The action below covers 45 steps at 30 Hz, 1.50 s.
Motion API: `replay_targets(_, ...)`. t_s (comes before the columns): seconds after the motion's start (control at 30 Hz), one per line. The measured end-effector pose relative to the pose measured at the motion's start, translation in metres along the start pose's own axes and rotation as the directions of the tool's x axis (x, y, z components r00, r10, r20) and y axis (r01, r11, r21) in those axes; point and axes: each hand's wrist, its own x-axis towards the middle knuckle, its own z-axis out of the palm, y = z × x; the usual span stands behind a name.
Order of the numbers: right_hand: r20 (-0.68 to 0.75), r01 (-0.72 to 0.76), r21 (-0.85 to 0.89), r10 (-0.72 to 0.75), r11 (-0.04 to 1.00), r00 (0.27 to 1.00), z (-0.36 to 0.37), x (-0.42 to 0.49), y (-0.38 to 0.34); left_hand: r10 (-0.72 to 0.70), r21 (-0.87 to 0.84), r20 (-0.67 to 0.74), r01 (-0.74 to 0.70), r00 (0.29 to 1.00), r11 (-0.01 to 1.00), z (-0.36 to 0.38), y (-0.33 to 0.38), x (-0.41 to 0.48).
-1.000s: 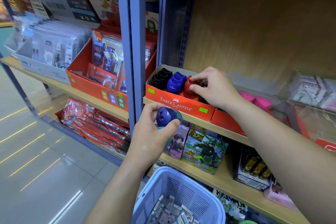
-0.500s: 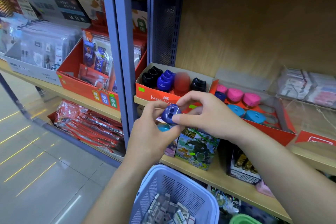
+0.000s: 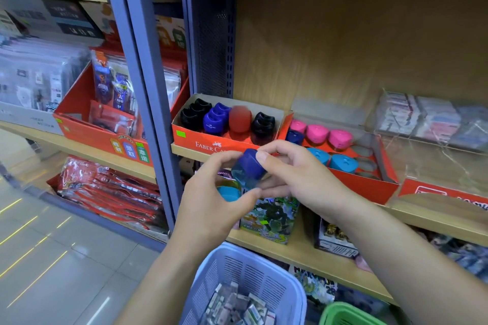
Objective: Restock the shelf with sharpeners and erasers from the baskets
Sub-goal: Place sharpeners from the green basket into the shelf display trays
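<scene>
- While the blue sharpener (image 3: pixel 249 170) sits in front of the shelf (image 3: pixel 311 252), both hands pinch it: the left hand (image 3: pixel 211 200) from below and the side, the right hand (image 3: pixel 295 179) with thumb and forefinger on its dark cap.
- The left hand also keeps a second, turquoise sharpener (image 3: pixel 229 190) tucked against its palm, probably as stock for the next placing.
- The two-handed hold looks like a handover or a turn of the piece, so that it goes into a box cap upward like the others.
- The Faber-Castell box (image 3: pixel 208 144) just above the hands holds black, blue and red sharpeners in rows; gaps show near its front.
- The red tray (image 3: pixel 369 185) to its right carries pink and turquoise ones, with several round slots bare, so either box could take it.
- The lilac basket (image 3: pixel 245 272) hangs below the hands, with small wrapped erasers (image 3: pixel 237 309) inside; a green basket (image 3: pixel 346 314) peeks beside it.
</scene>
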Motion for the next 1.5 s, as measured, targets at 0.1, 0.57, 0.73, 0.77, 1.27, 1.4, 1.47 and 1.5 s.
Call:
replay_targets(0.1, -0.037, 0.016, -0.091, -0.019, 0.996, 0.999, -0.004, -0.002, 0.001, 0.008, -0.023, -0.009, -0.008, 1.000, 1.000, 0.003, -0.001, 0.000)
replay_targets(0.57, 0.136, 0.227, -0.179, -0.205, 0.957, 0.969, -0.042, -0.019, -0.006, -0.016, -0.308, 0.101, 0.047, 0.995, 0.950, 0.006, 0.010, -0.003)
replay_targets(0.73, -0.005, 0.206, -0.151, -0.209, 0.967, 0.978, -0.039, -0.022, -0.002, 0.002, -0.337, 0.131, 0.043, 0.991, 0.941, 0.011, 0.010, -0.003)
replay_targets(0.77, 0.011, 0.235, -0.161, -0.236, 0.959, 0.972, -0.040, -0.025, -0.002, 0.008, -0.349, 0.144, 0.044, 0.990, 0.936, 0.012, 0.009, -0.002)
replay_targets(1.27, -0.271, 0.113, -0.556, -0.308, 0.824, 0.912, -0.112, -0.004, -0.017, -0.174, -0.164, 0.127, 0.194, 0.977, 0.967, 0.024, 0.000, 0.001)
replay_targets(1.4, -0.308, -0.036, -0.675, -0.237, 0.737, 0.921, -0.123, 0.027, -0.011, -0.232, -0.115, 0.142, 0.248, 0.962, 0.962, 0.024, -0.004, 0.003)
replay_targets(1.47, -0.303, -0.097, -0.719, -0.184, 0.688, 0.935, -0.122, 0.037, -0.008, -0.240, -0.075, 0.169, 0.255, 0.956, 0.964, 0.023, -0.005, 0.002)
replay_targets(1.5, -0.302, -0.119, -0.732, -0.163, 0.671, 0.939, -0.121, 0.040, -0.006, -0.236, -0.054, 0.184, 0.250, 0.954, 0.967, 0.023, -0.006, 0.001)
